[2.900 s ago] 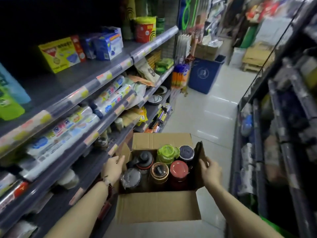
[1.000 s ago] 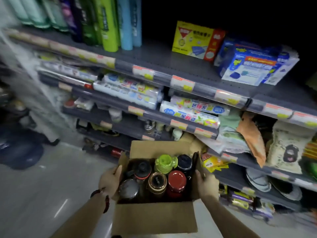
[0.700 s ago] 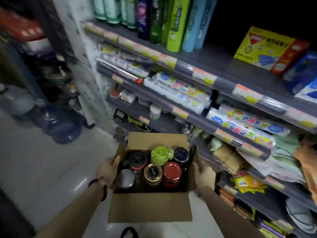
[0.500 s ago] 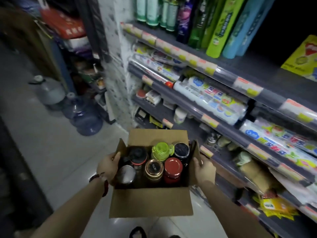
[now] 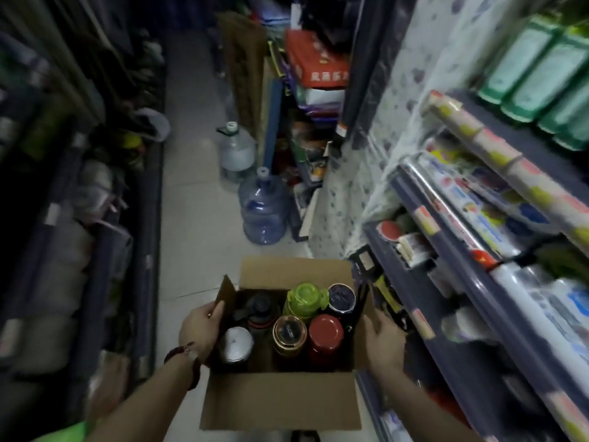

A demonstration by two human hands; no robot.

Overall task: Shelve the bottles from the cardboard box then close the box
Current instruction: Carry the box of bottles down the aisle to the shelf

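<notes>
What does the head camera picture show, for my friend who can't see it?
Two hands, left hand and right hand, hold an open cardboard box by its sides in a dim shop aisle. Six bottles stand inside it, lids up. Stocked shelves run along the right, and two big water jugs stand on the floor ahead.
</notes>
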